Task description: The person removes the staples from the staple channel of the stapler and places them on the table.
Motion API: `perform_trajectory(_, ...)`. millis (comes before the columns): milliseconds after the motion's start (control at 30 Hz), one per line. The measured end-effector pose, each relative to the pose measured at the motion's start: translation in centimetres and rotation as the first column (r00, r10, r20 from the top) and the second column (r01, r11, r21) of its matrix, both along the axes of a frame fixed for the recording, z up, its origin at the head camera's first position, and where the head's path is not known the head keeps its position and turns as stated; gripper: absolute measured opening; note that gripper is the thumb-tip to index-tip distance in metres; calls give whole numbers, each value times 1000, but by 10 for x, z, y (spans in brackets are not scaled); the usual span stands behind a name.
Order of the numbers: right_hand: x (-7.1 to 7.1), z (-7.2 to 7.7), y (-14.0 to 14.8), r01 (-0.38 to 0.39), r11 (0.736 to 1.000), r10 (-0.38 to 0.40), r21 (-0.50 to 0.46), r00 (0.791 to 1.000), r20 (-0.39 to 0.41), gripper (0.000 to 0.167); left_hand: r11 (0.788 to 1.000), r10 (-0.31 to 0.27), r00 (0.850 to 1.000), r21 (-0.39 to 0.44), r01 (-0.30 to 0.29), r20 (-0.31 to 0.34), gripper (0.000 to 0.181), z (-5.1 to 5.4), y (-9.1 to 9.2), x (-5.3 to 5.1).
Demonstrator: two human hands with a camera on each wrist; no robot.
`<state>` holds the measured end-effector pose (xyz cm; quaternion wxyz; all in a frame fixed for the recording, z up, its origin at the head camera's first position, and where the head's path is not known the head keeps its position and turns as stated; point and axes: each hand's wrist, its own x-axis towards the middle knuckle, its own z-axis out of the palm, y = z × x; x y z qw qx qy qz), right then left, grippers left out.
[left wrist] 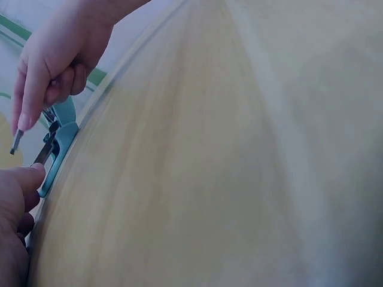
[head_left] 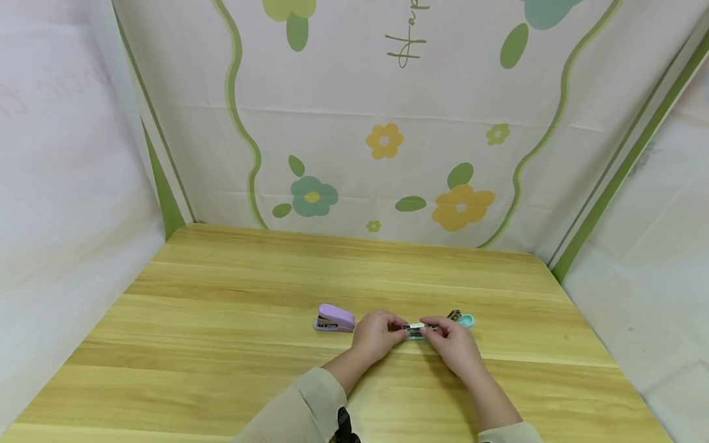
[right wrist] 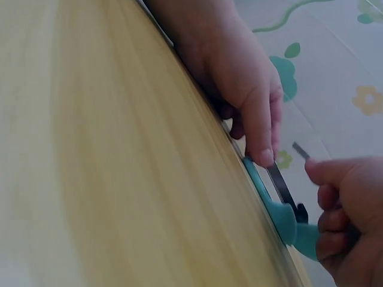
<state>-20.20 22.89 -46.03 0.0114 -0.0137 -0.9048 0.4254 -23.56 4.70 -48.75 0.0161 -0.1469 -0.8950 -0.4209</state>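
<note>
A teal stapler (head_left: 466, 320) (left wrist: 67, 139) (right wrist: 278, 215) lies folded open on the table, its dark metal channel exposed. My left hand (head_left: 378, 336) (left wrist: 13, 218) (right wrist: 242, 78) pinches the front end of that channel between thumb and fingers. Between the thumb and index finger of my right hand (head_left: 457, 347) (left wrist: 66, 54) (right wrist: 353, 206) is a short grey strip of staples (head_left: 416, 325) (left wrist: 17, 142) (right wrist: 300, 150), held just above the channel. The right hand's other fingers are curled near the stapler's hinge and partly hide it.
A purple stapler (head_left: 336, 318) stands on the wooden table (head_left: 221, 347), just left of my left hand. Flower-printed white cloth (head_left: 336, 84) hangs behind the table's far edge, with pale cloth walls on both sides.
</note>
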Motion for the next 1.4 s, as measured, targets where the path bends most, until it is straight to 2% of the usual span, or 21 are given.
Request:
perform_trajectory(233, 10, 1, 26, -46, 995, 49, -85, 998, 33, 30, 1000, 11, 1000, 1, -11, 14, 15, 1, 0, 1)
perform_trajectory(533, 22, -1, 61, -70, 995, 75, -73, 994, 75, 33, 1000, -7, 1000, 8, 7, 9, 14, 2, -2, 2)
perform_trajectory(767, 22, -9, 79, -92, 996, 91, 8, 993, 76, 31, 1000, -7, 1000, 22, 7, 21, 13, 2, -2, 3)
perform_trajectory(900, 22, -10, 81, -92, 995, 88, 47, 992, 89, 29, 1000, -6, 1000, 22, 5, 23, 14, 3, -2, 3)
perform_trajectory(1133, 20, -14, 82, -86, 982, 69, 171, 992, 101, 24, 1000, 5, 1000, 21, -5, 25, 13, 2, -1, 3)
perform_trajectory(1400, 20, -14, 82, -92, 981, 73, 171, 991, 114, 26, 1000, 5, 1000, 30, -5, 19, 13, 1, -1, 3)
